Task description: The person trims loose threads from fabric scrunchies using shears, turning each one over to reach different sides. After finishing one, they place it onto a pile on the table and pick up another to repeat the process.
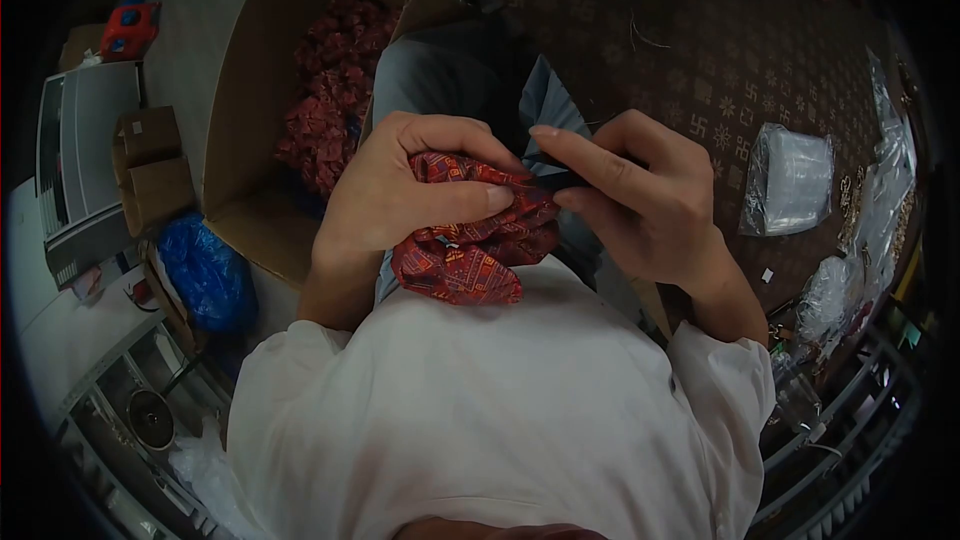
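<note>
Gathered red patterned fabric (465,275) is held above my lap, in front of my white shirt. My left hand (400,180) pinches its upper part between thumb and fingers, and the rest hangs in folds below. Close to the fabric's upper right edge, my right hand (640,190) has thumb and index finger closed on a small dark item (560,181), which meets the fabric. What that dark item is cannot be made out.
An open cardboard box (240,105) with many red fabric pieces (335,90) stands beyond my left arm. Further left are a blue plastic bag (208,270) and small brown boxes (155,175). Clear plastic bags (790,180) lie on the patterned brown surface (690,60) at right.
</note>
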`<state>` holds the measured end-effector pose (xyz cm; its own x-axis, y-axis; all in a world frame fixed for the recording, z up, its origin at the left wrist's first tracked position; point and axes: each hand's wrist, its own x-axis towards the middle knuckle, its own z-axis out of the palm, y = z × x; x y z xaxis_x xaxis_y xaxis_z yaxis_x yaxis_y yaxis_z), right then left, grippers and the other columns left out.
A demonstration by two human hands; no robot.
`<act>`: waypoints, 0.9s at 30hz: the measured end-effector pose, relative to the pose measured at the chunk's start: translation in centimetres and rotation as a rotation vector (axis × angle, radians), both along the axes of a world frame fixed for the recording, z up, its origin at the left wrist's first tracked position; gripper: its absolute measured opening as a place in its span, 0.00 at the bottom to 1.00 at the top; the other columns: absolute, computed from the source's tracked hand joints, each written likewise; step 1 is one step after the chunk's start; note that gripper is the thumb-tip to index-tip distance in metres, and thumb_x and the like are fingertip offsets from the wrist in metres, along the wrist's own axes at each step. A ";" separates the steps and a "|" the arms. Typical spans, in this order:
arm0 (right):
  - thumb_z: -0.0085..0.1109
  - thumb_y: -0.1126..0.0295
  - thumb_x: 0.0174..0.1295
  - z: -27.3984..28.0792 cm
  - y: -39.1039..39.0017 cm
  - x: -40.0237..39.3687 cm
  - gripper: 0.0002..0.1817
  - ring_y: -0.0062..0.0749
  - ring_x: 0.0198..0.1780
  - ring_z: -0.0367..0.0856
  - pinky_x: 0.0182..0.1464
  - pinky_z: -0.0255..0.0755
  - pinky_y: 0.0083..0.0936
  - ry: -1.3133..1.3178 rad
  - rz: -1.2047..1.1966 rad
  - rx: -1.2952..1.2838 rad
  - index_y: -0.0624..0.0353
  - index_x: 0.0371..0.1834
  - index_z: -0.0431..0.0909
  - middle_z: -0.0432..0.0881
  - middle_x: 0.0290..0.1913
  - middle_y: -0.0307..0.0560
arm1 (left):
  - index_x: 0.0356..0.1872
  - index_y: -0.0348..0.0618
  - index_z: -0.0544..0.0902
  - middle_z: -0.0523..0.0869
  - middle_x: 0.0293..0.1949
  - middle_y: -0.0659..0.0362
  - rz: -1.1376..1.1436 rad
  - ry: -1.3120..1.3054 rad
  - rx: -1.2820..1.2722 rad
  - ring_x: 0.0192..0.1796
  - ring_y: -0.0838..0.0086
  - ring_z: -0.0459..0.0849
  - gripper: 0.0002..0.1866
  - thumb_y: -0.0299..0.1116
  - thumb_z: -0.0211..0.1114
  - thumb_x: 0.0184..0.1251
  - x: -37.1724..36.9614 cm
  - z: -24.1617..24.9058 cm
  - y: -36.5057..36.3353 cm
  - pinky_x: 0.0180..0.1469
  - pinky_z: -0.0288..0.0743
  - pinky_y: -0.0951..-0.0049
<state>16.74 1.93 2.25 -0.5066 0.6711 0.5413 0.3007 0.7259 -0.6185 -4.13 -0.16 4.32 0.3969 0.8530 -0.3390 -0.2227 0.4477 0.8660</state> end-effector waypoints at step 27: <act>0.66 0.68 0.41 -0.2 -0.5 -0.2 0.20 0.23 0.16 0.67 0.17 0.60 0.18 -0.098 -0.052 0.104 0.47 0.43 0.81 0.67 0.18 0.35 | 0.29 0.33 0.82 0.78 0.24 0.63 -0.045 0.174 0.210 0.27 0.83 0.77 0.06 0.20 0.66 0.46 -0.5 -0.1 0.4 0.29 0.68 0.85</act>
